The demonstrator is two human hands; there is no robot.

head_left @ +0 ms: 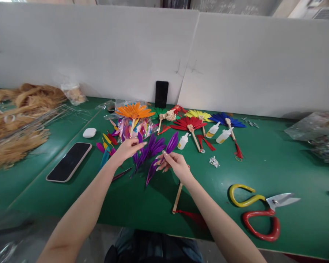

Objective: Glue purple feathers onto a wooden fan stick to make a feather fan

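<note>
My right hand (pixel 177 165) pinches a purple feather (pixel 172 142) between thumb and finger, its tip pointing up. Another purple feather (pixel 151 173) hangs down beside the fingertips; whether they hold it I cannot tell. My left hand (pixel 129 149) is closed in a pinch beside a loose bunch of purple feathers (pixel 153 147) on the table. What its fingers hold, if anything, is hidden. Under my right wrist lies a wooden stick (pixel 177 199) with a red tassel (pixel 192 215), its upper end covered by the hand.
Finished-looking feather fans in orange (pixel 135 111), red (pixel 188 124) and blue (pixel 227 119) lie behind. Small glue bottles (pixel 183 141) and white beads (pixel 214 162) are to the right, with large scissors (pixel 274 202). A phone (pixel 69 162) and straw-coloured fibre (pixel 19 124) lie left.
</note>
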